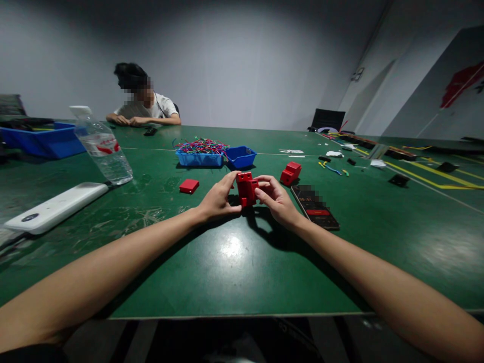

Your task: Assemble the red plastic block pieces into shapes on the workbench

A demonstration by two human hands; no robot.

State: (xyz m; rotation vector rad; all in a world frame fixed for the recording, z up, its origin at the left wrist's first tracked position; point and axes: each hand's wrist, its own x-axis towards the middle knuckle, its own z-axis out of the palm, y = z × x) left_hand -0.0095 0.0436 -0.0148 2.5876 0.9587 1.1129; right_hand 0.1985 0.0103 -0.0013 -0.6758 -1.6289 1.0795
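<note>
Both of my hands hold one red plastic block [247,188] upright over the green table [234,262], near its middle. My left hand [218,199] grips the block's left side with fingers curled. My right hand [275,199] pinches its right side. A flat red lid piece [189,186] lies on the table to the left of my hands. Another red block [291,173] lies just beyond my right hand.
A phone [314,206] lies right of my right hand. Behind are a blue tray of coloured wires [200,152] and a small blue tray [241,157]. A water bottle [101,146], a white device [53,207] and a blue bin [41,140] sit left. A person [143,103] sits across.
</note>
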